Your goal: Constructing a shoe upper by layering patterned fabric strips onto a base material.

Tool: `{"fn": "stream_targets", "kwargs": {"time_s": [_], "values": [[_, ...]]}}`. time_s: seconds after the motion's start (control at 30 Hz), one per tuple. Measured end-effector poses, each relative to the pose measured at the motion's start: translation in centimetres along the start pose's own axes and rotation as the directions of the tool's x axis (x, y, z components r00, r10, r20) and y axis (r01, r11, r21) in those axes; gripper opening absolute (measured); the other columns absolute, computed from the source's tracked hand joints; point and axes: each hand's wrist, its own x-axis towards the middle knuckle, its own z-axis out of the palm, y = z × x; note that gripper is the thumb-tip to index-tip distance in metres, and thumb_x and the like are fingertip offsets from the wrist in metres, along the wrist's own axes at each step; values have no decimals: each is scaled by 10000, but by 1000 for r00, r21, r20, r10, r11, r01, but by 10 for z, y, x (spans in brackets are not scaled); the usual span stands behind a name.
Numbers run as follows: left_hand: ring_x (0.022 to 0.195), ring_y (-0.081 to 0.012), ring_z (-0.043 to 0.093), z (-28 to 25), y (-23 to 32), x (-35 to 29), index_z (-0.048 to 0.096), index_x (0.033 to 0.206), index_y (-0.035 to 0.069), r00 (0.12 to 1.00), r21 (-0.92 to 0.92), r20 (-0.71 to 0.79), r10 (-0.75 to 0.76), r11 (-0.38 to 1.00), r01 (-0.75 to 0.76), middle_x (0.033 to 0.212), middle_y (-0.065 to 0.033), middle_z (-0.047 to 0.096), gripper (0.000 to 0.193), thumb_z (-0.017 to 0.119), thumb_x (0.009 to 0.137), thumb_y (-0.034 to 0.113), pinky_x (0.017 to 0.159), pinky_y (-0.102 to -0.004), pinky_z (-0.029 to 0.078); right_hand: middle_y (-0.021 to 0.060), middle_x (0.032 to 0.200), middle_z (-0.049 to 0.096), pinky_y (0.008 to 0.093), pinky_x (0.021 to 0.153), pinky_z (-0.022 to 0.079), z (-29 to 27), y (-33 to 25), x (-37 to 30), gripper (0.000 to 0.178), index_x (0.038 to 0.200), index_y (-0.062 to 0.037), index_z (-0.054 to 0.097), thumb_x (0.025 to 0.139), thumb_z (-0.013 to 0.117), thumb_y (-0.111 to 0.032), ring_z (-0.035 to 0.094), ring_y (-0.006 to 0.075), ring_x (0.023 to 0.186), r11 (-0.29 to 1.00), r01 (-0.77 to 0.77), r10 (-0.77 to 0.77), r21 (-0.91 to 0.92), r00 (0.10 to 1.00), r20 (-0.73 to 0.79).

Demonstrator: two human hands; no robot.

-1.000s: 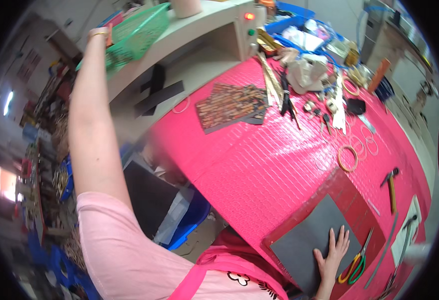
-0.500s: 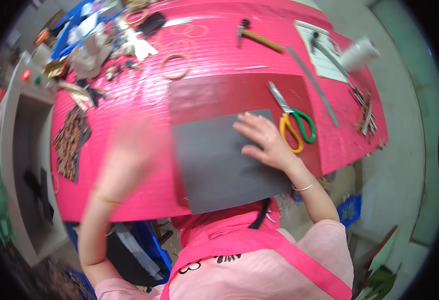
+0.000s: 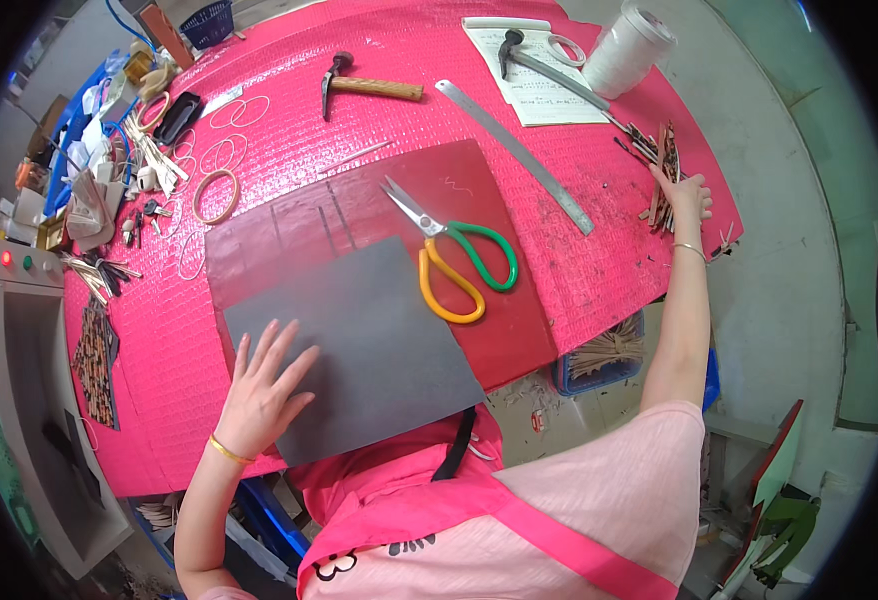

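My left hand (image 3: 262,392) lies with spread fingers on the left edge of a dark grey square sheet (image 3: 369,340). The sheet rests on a dark red board (image 3: 519,330) and overhangs the table's front edge. Far to the right, my right hand (image 3: 686,197) reaches to a bundle of thin brown and black strips (image 3: 665,165). Its thumb is at the strips and stands apart from the bent fingers; I see nothing held between them. Scissors (image 3: 429,222) with one yellow and one green handle lie half open on the board, beside the sheet's right edge.
On the pink table (image 3: 599,270) lie a wooden-handled hammer (image 3: 379,88), a metal ruler (image 3: 519,155) and a second hammer (image 3: 559,78) on a notepad (image 3: 534,105). A white thread spool (image 3: 631,48) stands behind. Rings, cords and tools clutter the left; a grey machine (image 3: 19,330) borders it.
My right hand has left the sheet and stretched to the strips at the far right. My left hand, blurred over the table before, now rests on the sheet. The whole view has shifted.
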Motion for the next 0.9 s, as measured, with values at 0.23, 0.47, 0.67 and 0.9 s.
{"fn": "stream_targets", "kwargs": {"time_s": [0.23,0.47,0.67,0.9], "values": [[1324,-342,261,-7,8,-8,471,1262,139,994,41,-12,-108,993,109,1410,-143,305,584,685,719,141,1060,-506,245,232,1173,555,560,973,271,43,13,36,977,1288,12,332,615,707,-589,519,379,1117,998,-10,-1,67,987,160],[1333,-349,239,-13,8,-10,458,1290,142,990,68,-15,-139,988,140,1436,-147,268,628,676,703,95,1081,-462,228,254,976,617,476,823,457,46,24,35,520,1132,3,440,759,633,-304,599,387,962,969,86,-96,232,995,32],[1281,-345,332,-24,21,10,497,1247,111,991,-310,-86,-107,948,76,1380,-163,350,497,636,770,84,1039,-439,301,188,775,608,384,657,499,-27,14,-11,364,1018,24,471,776,611,-209,645,289,724,741,345,-376,576,924,-71],[758,-188,649,-27,61,125,639,1003,-10,899,-899,-331,-288,385,-207,869,-146,673,260,615,839,191,688,-299,496,8,692,544,194,424,383,-133,-87,-206,347,1138,-33,457,824,606,-44,514,74,515,170,-135,-885,976,415,211]]}}
